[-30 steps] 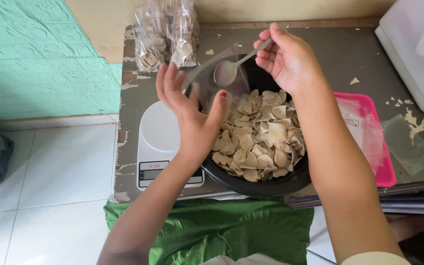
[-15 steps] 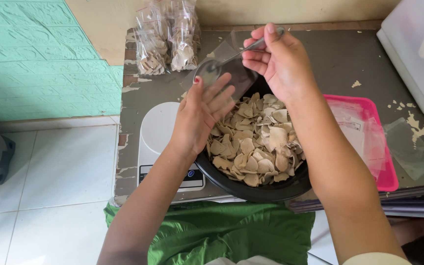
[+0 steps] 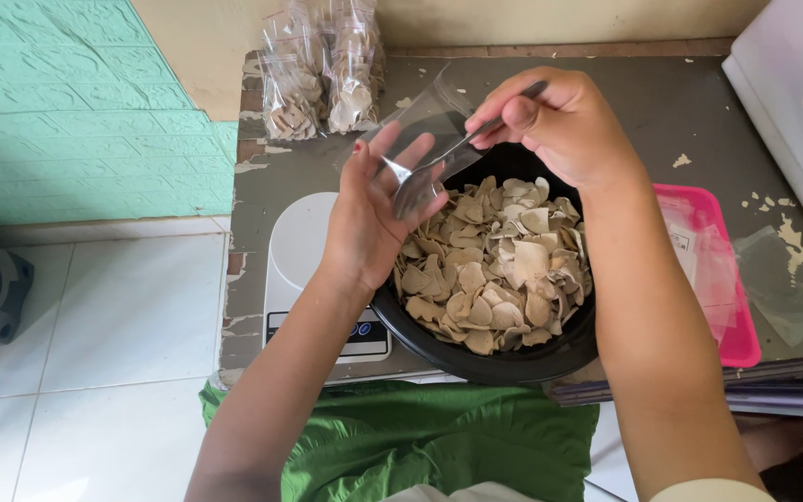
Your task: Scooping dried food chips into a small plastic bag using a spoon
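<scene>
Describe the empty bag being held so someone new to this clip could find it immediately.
Start at the big black round bowl of pale chips on the worn grey table. Just above its upper-left rim, the left hand holds up a small clear plastic bag, with the metal spoon from the right hand at it. Unlike the filled chip bags at the wall, it is empty.

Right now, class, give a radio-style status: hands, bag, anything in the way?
Left hand holds clear plastic bag open. Right hand holds metal spoon at the bag. Black bowl of pale chips underneath, nothing blocking.
</scene>
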